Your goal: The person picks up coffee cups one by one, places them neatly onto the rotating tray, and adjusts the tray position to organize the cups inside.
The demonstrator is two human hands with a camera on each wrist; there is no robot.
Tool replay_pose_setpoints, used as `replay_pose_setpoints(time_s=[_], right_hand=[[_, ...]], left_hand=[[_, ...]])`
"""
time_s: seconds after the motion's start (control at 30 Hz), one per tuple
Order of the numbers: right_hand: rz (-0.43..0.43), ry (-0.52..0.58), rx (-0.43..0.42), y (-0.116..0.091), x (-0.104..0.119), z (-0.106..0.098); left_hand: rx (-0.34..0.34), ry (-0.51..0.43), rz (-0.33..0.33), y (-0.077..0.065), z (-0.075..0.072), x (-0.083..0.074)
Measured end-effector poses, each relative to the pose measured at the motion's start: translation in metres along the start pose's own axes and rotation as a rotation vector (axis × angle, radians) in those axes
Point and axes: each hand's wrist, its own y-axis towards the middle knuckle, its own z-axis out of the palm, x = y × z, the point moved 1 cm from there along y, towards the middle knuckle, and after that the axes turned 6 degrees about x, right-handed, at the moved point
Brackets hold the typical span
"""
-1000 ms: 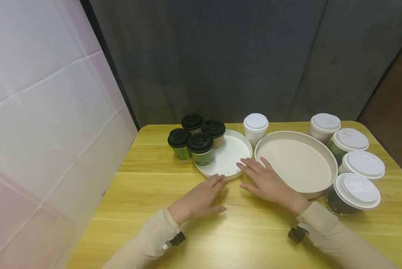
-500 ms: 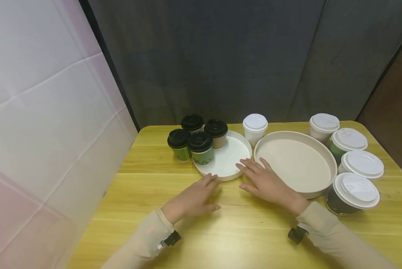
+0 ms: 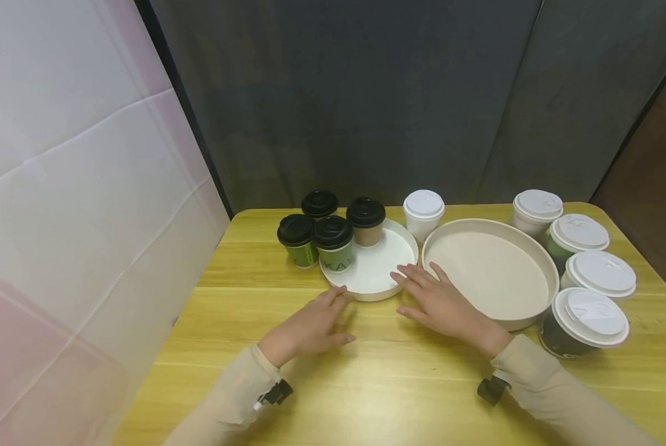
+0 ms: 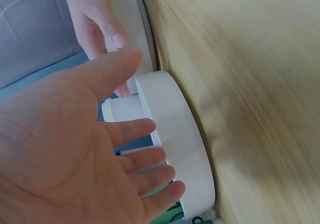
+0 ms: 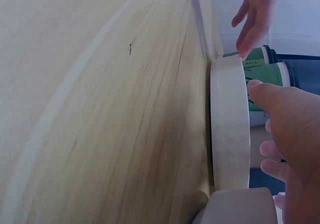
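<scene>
In the head view a round white tray [image 3: 385,260] carries a green paper cup [image 3: 335,255] with a black lid and a brown paper cup [image 3: 368,235] with a black lid. My left hand [image 3: 305,329] has its fingertips right at the tray's front rim, fingers extended. On the right front side of that rim lie the fingertips of my right hand [image 3: 435,303], fingers spread and nearly straight. Neither hand grips anything. The left wrist view shows the left palm [image 4: 75,159] with its fingers along the tray's white wall [image 4: 175,144].
Two more black-lidded cups, one green [image 3: 301,244] and one behind it [image 3: 319,203], stand left of the tray. A larger beige tray [image 3: 489,319] sits at right. A white-lidded cup [image 3: 424,214] stands behind; several others, including a dark one [image 3: 583,325], line the right side.
My left hand has slid left along the front rim. The white tray has turned: its brown cup has moved right and its green cup slightly back. My right hand has stayed about still.
</scene>
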Motion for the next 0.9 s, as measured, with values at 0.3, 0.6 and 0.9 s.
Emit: replay_pose_setpoints(time_s=[0.3, 0.6, 0.9], right_hand=[[0.004, 0.000, 0.008, 0.000, -0.001, 0.002], [0.007, 0.002, 0.007, -0.001, -0.002, 0.001], [0.008, 0.000, 0.008, -0.001, -0.003, 0.003]], left_hand=[[0.003, 0.000, -0.050, 0.001, -0.004, 0.007], [0.000, 0.005, -0.078, 0.002, -0.012, 0.013], [0.009, -0.018, -0.103, 0.006, -0.015, 0.023]])
